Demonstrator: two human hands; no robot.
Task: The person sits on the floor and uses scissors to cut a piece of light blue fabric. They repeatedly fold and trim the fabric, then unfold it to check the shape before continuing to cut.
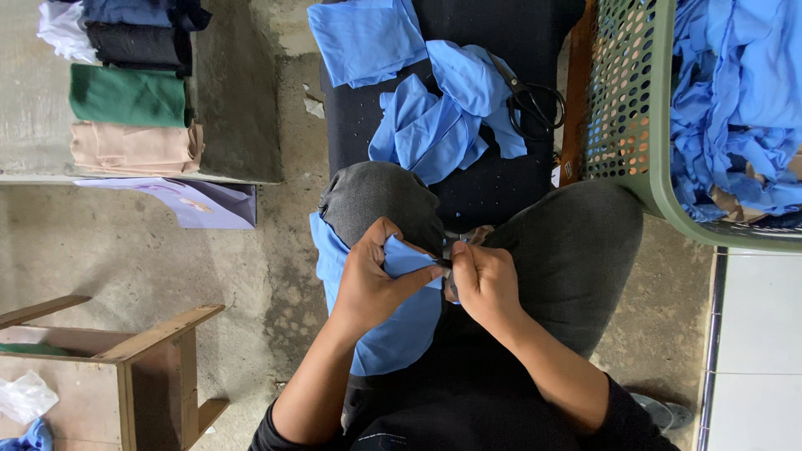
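Fingers of the left hand (368, 280) are pinching the blue cloth (393, 326) on the lap; right hand (484, 280) fingers are gripping a small tool, apparently trimming. Scissors (530, 104) are lying at one o'clock.

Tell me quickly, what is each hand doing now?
Left hand: closed on the blue cloth.
Right hand: closed on a small dark tool, unclear.
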